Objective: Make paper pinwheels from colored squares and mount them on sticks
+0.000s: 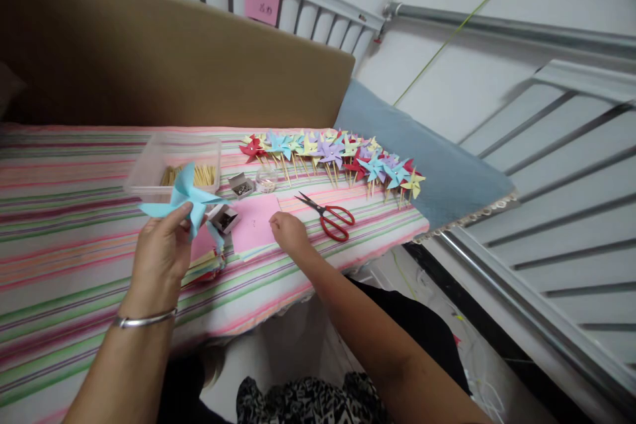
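My left hand pinches a light blue paper pinwheel at its middle, raised above the table. Over the right edge of a pink paper sheet, my right hand is closed with its fingertips together; anything between them is too small to make out. Red-handled scissors lie spread to the right of that hand. Between the hands stands a small open box with dark bits inside. Beneath the pinwheel sits a stack of coloured paper, partly hidden by my left hand.
A clear plastic box holds thin wooden sticks. Another small box and a round clear container stand beside it. Several finished pinwheels on sticks line the back right. A cardboard panel borders the striped cloth.
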Demonstrator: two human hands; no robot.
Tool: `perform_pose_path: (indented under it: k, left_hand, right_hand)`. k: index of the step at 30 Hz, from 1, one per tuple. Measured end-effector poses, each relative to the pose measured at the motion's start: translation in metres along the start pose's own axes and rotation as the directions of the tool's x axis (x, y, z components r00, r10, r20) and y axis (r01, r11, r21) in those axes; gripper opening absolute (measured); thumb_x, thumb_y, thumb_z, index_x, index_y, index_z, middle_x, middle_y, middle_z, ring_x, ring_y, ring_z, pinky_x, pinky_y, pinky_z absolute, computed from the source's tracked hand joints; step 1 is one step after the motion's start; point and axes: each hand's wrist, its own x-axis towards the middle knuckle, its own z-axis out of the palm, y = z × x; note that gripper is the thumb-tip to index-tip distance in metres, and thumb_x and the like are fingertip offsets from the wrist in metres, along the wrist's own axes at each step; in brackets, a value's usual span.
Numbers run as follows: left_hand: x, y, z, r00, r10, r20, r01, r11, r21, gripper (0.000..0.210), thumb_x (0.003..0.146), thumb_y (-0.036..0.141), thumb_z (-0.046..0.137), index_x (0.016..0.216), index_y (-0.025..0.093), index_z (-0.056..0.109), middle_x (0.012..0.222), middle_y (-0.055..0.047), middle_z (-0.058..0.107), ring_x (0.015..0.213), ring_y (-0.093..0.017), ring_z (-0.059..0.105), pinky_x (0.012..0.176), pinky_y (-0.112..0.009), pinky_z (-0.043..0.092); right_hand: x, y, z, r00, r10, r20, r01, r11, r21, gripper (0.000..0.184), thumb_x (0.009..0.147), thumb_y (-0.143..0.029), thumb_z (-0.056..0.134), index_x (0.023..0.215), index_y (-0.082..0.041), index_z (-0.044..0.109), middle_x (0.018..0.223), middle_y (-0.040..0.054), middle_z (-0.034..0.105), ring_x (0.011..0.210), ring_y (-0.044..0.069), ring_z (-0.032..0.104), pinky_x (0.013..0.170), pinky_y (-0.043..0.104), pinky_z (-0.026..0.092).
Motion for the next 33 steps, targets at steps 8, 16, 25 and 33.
perform_pose_path:
  k: [8, 16, 25, 33]
  left_hand:
    - [-0.003, 0.003, 0.002, 1.000, 0.012, -0.026, -0.012, 1.000, -0.014, 0.014, 0.056, 0.014, 0.075, 0.065, 0.016, 0.064, 0.063, 0.003, 0.066, 0.056, -0.009, 0.056, 0.054, -0.022, 0.047]
    - [-0.006, 0.004, 0.007, 0.999, -0.011, -0.035, 0.011, 1.000, -0.010, 0.017, 0.054, 0.015, 0.076, 0.065, 0.016, 0.063, 0.063, 0.003, 0.066, 0.057, -0.011, 0.057, 0.054, -0.023, 0.050]
    - [0.000, 0.002, 0.001, 1.000, -0.022, 0.002, 0.022, 1.000, -0.008, 0.018, 0.056, 0.013, 0.077, 0.070, 0.015, 0.066, 0.069, 0.001, 0.068, 0.060, -0.012, 0.059, 0.056, -0.022, 0.052]
    - [-0.003, 0.004, 0.003, 0.999, -0.044, 0.004, 0.044, 0.999, 0.005, 0.019, 0.055, 0.013, 0.078, 0.068, 0.016, 0.064, 0.069, 0.002, 0.067, 0.059, -0.012, 0.058, 0.057, -0.024, 0.051]
  right_hand:
    - [0.014, -0.011, 0.009, 0.996, -0.093, 0.001, 0.092, 0.988, 0.122, 0.023, 0.087, -0.021, 0.055, 0.105, -0.019, 0.068, 0.103, 0.0046, 0.067, 0.095, 0.013, 0.061, 0.085, 0.021, 0.042]
    - [0.032, -0.027, 0.016, 0.997, -0.033, 0.065, 0.027, 0.994, 0.102, 0.015, 0.082, -0.027, 0.061, 0.085, -0.019, 0.073, 0.086, 0.0052, 0.071, 0.079, 0.015, 0.063, 0.069, 0.023, 0.042]
    - [0.037, -0.036, 0.025, 0.995, 0.013, 0.094, -0.020, 0.997, 0.075, 0.012, 0.079, -0.023, 0.060, 0.083, -0.020, 0.070, 0.082, 0.0035, 0.073, 0.074, 0.015, 0.064, 0.064, 0.022, 0.042]
    - [0.035, -0.036, 0.021, 0.986, -0.071, 0.152, 0.056, 0.993, 0.099, 0.019, 0.073, -0.007, 0.056, 0.080, -0.018, 0.071, 0.084, 0.0037, 0.072, 0.077, 0.013, 0.064, 0.069, 0.019, 0.043]
